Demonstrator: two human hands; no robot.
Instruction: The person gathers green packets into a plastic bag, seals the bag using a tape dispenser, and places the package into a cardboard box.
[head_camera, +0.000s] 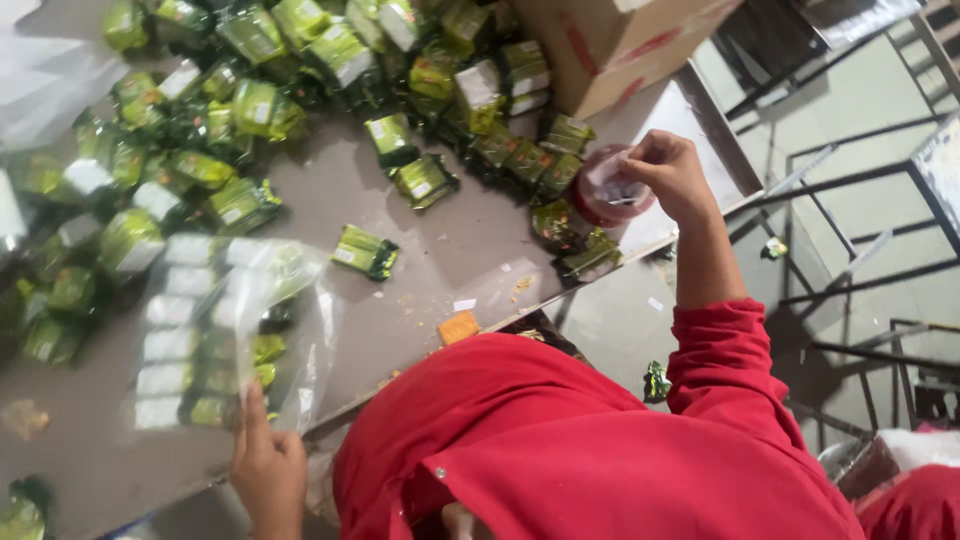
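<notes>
Clear bag (215, 335) of stacked green-and-white packets, lying flat on the grey table (440, 250) at about eight o'clock. Left hand (265, 465) at its lower edge, thumb pressed on the plastic, other fingers hidden beneath. Single green packet (366, 251) just beyond, toward one o'clock from the bag. Heap of loose packets (250, 90) from ten to twelve o'clock. Right hand (670, 175) at two o'clock, fingers pinched together over a red tape roll (605, 190) near the table edge. Cardboard box (620, 40) past it at one o'clock. Red sleeve (725, 360) below.
</notes>
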